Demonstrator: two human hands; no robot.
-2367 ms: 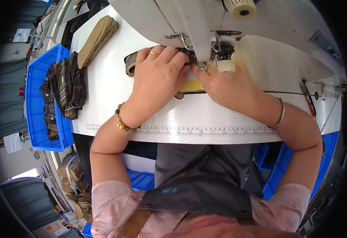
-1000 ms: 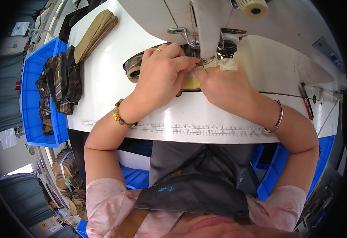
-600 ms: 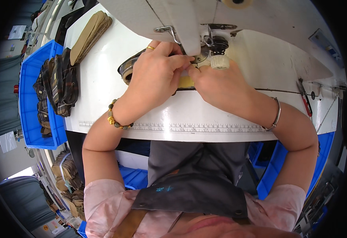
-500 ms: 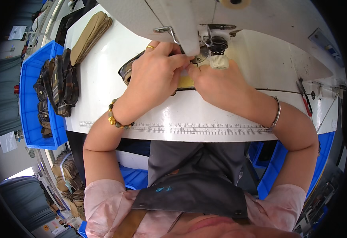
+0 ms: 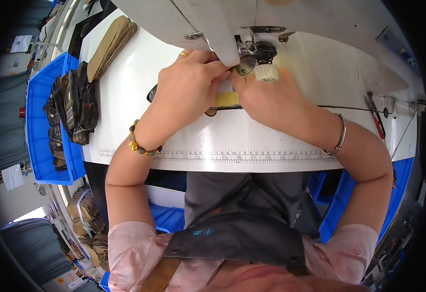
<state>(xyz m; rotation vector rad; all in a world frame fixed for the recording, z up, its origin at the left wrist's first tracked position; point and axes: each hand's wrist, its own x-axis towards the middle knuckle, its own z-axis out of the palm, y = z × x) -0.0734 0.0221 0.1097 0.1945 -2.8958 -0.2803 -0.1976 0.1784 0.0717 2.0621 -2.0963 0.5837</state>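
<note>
Dark cloth [image 5: 151, 93] lies on the white counter [image 5: 271, 136], under the head of the sewing machine's [image 5: 329, 44] side of the work, mostly hidden by the left hand [image 5: 186, 90], with only an edge showing to that hand's left. The right hand [image 5: 271, 100] rests opposite, and both sets of fingers meet just in front of the needle area. The left thumb and forefinger look drawn together and the right fingers are curled inward, but whether either hand pinches the cloth cannot be told. The step in hand seems to be guiding an edge toward the needle; the next move probably calls for keeping it aligned while the fingertips stay clear. A yellow strip [image 5: 226, 100] lies between the hands, near a small tan piece [image 5: 211, 112]. The machine's pale knob [image 5: 267, 73] stands close above the right hand and crowds the view. Stacked tan cutouts [image 5: 110, 48] lie at upper left, beside a blue bin [image 5: 76, 163] holding plaid pieces [image 5: 79, 104]; red-handled snips [image 5: 379, 127] lie well apart at right.
</note>
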